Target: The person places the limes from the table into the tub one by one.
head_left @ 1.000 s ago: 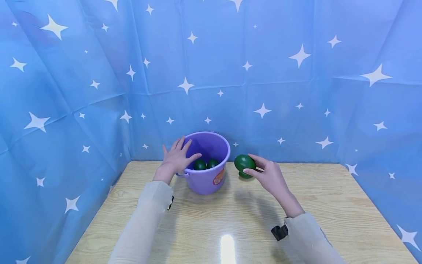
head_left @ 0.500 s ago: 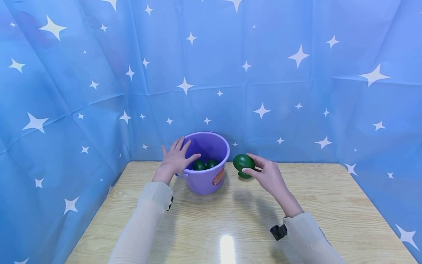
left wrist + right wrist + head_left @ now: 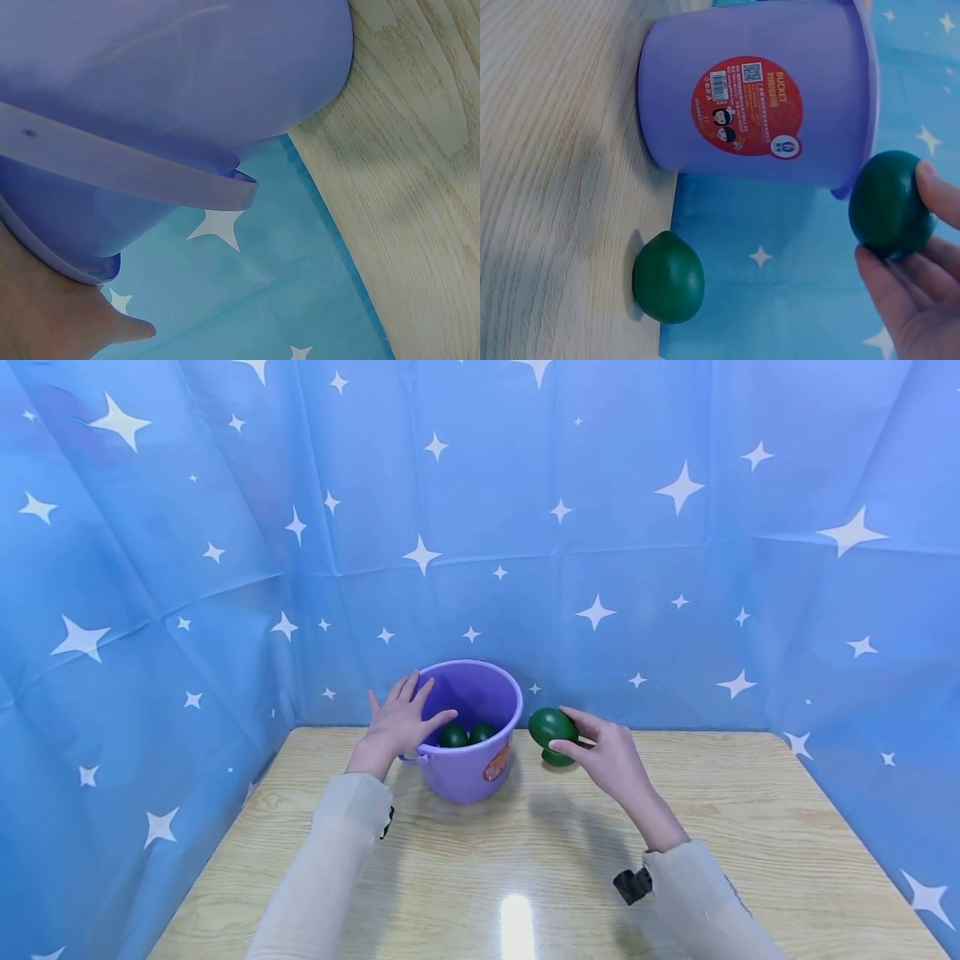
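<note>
The purple bucket [image 3: 457,781] stands upright near the back edge of the worktop [image 3: 465,877], its mouth uncovered, probably because a flat base and a raised opening leave its inside easy to reach from either side. At the bucket's left rim the left hand [image 3: 397,722] lies with fingers straight and spread, not curled round anything; its touch there looks meant to steady the bucket. The bucket's handle [image 3: 135,161] hangs down against the outside, so it does not cross the mouth. Just right of the bucket, the right hand [image 3: 611,760] pinches a green fruit [image 3: 552,728] between thumb and fingers, raised off the worktop to about the height of the bucket's rim. The thumb on one side and fingers on the other suit a smooth, rounded thing that would likely roll if gripped loosely. A second fruit [image 3: 669,279] rests on the worktop beside the bucket's right side, beneath the held one and apart from it. Inside the bucket, a left fruit [image 3: 453,736] and a right fruit [image 3: 482,732] lie close together, kept from rolling away by its walls.
</note>
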The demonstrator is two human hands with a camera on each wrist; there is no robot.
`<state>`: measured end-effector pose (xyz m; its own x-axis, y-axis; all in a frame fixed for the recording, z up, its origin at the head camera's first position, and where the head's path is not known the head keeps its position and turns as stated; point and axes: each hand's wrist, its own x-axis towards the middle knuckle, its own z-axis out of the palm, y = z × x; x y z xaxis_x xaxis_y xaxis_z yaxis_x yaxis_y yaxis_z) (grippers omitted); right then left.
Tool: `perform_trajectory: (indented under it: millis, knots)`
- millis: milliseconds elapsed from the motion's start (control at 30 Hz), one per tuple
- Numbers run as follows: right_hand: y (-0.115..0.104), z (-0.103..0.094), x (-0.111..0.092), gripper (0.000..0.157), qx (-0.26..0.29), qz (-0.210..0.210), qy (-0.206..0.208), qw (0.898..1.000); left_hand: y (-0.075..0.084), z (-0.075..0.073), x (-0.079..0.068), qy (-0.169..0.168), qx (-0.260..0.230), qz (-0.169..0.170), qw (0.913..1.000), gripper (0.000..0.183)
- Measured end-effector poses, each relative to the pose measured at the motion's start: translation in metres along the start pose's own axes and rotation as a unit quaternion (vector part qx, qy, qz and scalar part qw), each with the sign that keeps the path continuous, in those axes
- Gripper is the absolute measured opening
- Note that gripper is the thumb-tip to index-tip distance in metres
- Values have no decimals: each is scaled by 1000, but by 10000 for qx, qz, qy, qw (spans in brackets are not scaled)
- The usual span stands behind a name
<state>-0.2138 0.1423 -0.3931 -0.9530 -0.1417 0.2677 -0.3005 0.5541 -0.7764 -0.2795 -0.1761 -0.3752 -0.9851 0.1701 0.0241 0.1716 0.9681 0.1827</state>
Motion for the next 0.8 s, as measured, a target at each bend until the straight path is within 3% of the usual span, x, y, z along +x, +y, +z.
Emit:
perform_trajectory:
  millis: [800]
  knots:
    - [-6,0,3,59,-19,-31,-48,10000,-2,0,1,-21,-37,-13,10000,91]
